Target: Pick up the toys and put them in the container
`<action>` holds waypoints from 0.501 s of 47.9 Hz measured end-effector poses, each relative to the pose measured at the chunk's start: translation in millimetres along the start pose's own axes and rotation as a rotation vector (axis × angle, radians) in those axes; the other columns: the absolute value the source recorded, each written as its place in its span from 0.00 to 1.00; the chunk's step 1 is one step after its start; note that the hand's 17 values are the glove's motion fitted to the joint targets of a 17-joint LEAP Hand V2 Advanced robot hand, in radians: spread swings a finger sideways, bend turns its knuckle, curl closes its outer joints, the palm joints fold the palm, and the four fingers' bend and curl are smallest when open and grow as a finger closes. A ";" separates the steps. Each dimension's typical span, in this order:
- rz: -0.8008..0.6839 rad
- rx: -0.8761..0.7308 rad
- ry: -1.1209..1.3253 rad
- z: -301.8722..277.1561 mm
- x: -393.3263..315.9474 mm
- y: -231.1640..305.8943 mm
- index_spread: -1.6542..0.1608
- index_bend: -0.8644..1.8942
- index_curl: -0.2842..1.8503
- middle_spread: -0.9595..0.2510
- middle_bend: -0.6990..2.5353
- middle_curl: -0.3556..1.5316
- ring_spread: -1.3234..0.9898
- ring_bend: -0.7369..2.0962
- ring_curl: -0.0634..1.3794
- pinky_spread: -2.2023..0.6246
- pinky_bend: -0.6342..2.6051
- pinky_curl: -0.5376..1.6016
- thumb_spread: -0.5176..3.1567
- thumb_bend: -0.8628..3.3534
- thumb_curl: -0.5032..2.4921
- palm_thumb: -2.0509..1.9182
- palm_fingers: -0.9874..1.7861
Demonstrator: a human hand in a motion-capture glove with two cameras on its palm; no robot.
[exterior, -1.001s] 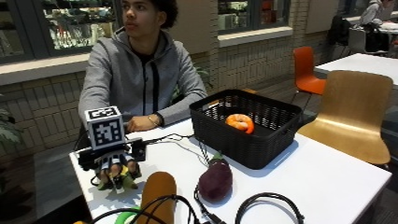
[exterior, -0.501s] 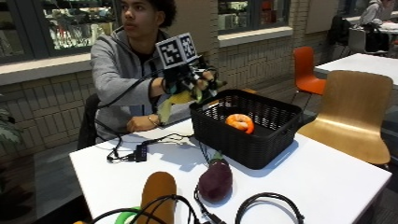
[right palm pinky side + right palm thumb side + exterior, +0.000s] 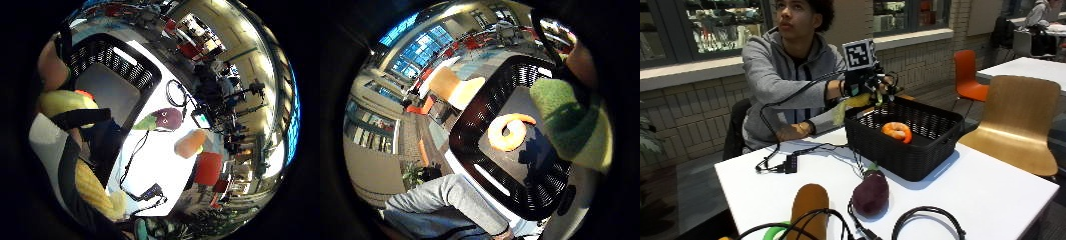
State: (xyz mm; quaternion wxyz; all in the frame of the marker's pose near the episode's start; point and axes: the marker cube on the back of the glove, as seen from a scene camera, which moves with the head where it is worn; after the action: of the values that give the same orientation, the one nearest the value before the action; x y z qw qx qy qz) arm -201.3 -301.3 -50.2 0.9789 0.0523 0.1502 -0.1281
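While a seated person looks away, the gloved right hand (image 3: 866,85) hovers over the near rim of the black wicker basket (image 3: 906,150) on the white desk (image 3: 986,190), its fingers curled around a toy corn cob (image 3: 852,103) whose green husk hangs down. An orange shrimp toy (image 3: 897,131) already lies inside the basket. A purple eggplant toy (image 3: 870,191) and a bread-loaf toy (image 3: 809,207) lie on the desk just beside each other.

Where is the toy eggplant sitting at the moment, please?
In the outside view, the toy eggplant lies on the white table just in front of the black basket, beside the toy bread loaf.
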 end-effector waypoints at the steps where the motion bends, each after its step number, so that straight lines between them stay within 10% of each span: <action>1: -0.021 -0.011 0.008 0.6 0.4 0.0 0.73 0.40 0.40 0.63 0.28 0.35 0.42 0.60 0.46 0.64 0.58 0.48 0.57 0.36 0.44 0.69 0.69; 10: -0.086 -0.194 0.093 5.1 0.7 3.2 0.74 0.35 0.41 0.66 0.26 0.36 0.42 0.58 0.48 0.64 0.60 0.50 0.59 0.37 0.43 0.67 0.55; 15: -0.068 -0.236 0.064 5.6 3.2 4.6 0.73 0.34 0.38 0.77 0.26 0.36 0.49 0.43 0.42 0.70 0.61 0.50 0.57 0.34 0.38 0.60 0.24; 24: 0.014 -0.220 0.054 4.1 17.7 13.0 0.73 0.34 0.31 0.82 0.26 0.33 0.53 0.36 0.31 0.75 0.57 0.45 0.55 0.30 0.34 0.55 0.27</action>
State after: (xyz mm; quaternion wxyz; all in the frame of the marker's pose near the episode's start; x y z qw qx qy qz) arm -180.4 -293.6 -50.9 0.9752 -0.0511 0.1893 -0.1023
